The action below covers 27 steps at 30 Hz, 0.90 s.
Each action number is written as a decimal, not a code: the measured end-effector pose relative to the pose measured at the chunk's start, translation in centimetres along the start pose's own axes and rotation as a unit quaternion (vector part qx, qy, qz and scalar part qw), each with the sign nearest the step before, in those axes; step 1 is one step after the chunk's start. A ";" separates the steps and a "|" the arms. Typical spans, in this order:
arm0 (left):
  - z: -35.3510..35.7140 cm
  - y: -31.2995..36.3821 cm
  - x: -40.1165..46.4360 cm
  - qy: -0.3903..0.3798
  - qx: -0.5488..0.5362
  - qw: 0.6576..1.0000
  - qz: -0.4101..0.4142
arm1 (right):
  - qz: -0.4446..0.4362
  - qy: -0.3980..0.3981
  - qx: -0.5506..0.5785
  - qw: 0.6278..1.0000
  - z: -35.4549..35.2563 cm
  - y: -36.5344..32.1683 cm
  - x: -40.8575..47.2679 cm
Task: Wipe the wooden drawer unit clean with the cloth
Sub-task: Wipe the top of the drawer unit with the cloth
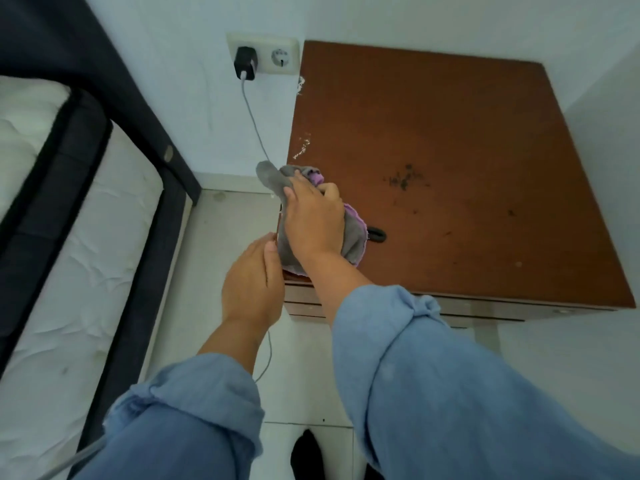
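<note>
The wooden drawer unit [450, 161] stands against the white wall, its brown top marked with dark specks in the middle and white scuffs on its left edge. My right hand [311, 220] presses a grey and purple cloth [273, 178] onto the unit's front left corner. One end of the cloth hangs past the left edge. My left hand [254, 282] is cupped against the unit's left side just below that corner, fingers together and touching the cloth's lower end. A small black loop [377, 234] lies on the top beside the cloth.
A bed with a white mattress [79, 258] and dark frame [152, 244] fills the left. A black charger [246, 62] sits in a wall socket, its grey cable [256, 126] running down to the tiled floor [225, 230] between bed and unit.
</note>
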<state>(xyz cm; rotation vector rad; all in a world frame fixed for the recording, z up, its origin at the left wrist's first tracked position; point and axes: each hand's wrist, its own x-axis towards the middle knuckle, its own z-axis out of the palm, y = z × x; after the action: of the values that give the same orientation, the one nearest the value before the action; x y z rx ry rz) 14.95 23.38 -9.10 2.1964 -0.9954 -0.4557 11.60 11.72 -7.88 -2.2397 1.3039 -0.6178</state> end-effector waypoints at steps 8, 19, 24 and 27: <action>0.6 1.8 -1.5 -0.013 0.061 0.997 -0.040 | 0.111 0.039 0.070 0.991 -7.0 1.8 -0.6; 2.4 3.4 -2.2 0.046 0.108 0.991 -0.058 | 0.259 0.148 -0.004 0.954 -20.9 17.2 -4.7; 3.7 2.4 -2.2 0.088 0.104 0.990 -0.028 | 0.319 0.186 -0.039 0.928 -22.0 23.5 -6.8; 4.2 1.8 -2.1 0.101 0.091 0.990 -0.028 | 0.314 0.203 -0.062 0.925 -21.2 24.9 -7.1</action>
<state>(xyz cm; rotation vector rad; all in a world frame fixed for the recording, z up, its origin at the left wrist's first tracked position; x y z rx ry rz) 10.30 22.28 -10.73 2.3836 -0.8969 -0.1680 -20.89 3.49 -7.19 -1.6612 2.1888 -0.7797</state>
